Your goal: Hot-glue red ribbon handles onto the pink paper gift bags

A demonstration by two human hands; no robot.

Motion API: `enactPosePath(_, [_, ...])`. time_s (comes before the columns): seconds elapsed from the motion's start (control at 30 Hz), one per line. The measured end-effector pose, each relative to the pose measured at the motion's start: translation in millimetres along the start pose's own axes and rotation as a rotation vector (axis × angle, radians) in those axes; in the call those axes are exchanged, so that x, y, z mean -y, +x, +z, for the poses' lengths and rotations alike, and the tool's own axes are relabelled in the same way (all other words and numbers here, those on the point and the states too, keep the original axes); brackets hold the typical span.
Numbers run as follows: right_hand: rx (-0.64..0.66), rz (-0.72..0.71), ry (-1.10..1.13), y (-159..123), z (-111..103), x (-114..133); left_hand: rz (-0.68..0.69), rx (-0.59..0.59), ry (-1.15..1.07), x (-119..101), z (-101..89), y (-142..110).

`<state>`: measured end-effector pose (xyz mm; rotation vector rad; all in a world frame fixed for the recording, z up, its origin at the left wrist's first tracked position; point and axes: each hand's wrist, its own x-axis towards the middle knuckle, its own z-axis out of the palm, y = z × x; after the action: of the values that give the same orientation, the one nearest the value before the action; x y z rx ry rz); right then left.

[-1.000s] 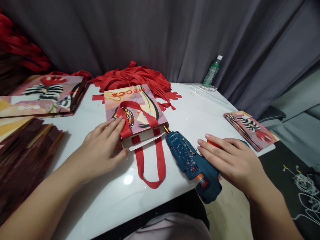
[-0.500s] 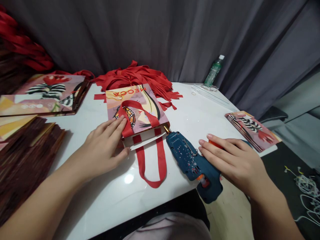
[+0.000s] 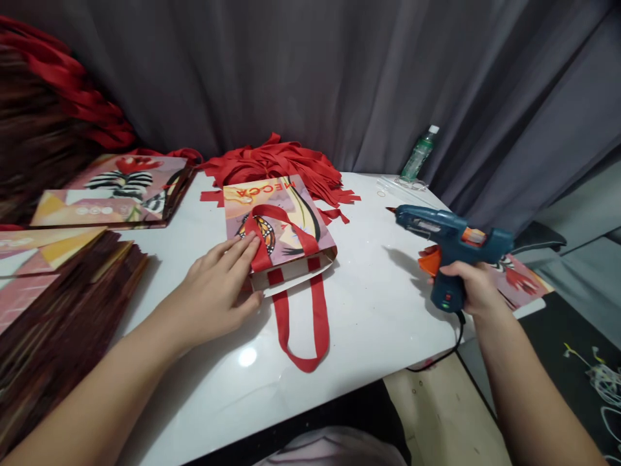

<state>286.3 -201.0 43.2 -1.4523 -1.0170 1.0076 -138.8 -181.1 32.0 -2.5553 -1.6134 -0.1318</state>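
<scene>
A printed paper bag (image 3: pixel 301 223) lies flat on the white table, its mouth towards me and slightly agape. One red ribbon handle (image 3: pixel 320 317) loops out onto the table; the other rests on the bag's upper face. My left hand (image 3: pixel 218 285) lies with fingers stretched over the bag's left edge and the upper handle, pressing lightly. Off to the right, my right hand (image 3: pixel 478 288) grips a dark blue hot glue gun (image 3: pixel 451 243) by its handle, raised above the table. Its nozzle points left, away from the bag, and an orange trigger (image 3: pixel 429 263) shows below.
Red ribbon strips (image 3: pixel 286 162) are heaped behind the bag. Stacks of folded bags (image 3: pixel 63 323) fill the left side, and more printed bags (image 3: pixel 526 281) lie at the right edge. A green bottle (image 3: pixel 420 155) stands at the back near the grey curtain (image 3: pixel 291 71).
My right hand has lifted the glue gun away from the bag's mouth to the right and turned it, so its nozzle now points left. My left hand stays on the bag.
</scene>
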Motion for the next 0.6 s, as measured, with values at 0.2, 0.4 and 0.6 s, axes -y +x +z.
enactPosePath(0.2, [-0.107, 0.548, 0.175, 40, -15, 4, -0.020, -0.022, -0.059, 2, 5.1, -2])
enactPosePath(0.4, [-0.009, 0.607, 0.164, 48, -13, -10, -0.030, -0.015, -0.091, 0, 2.9, -3])
enactPosePath(0.6, [0.035, 0.619, 0.123, 62, -1, -16, -0.021, -0.025, -0.101, -1, 0.7, -5])
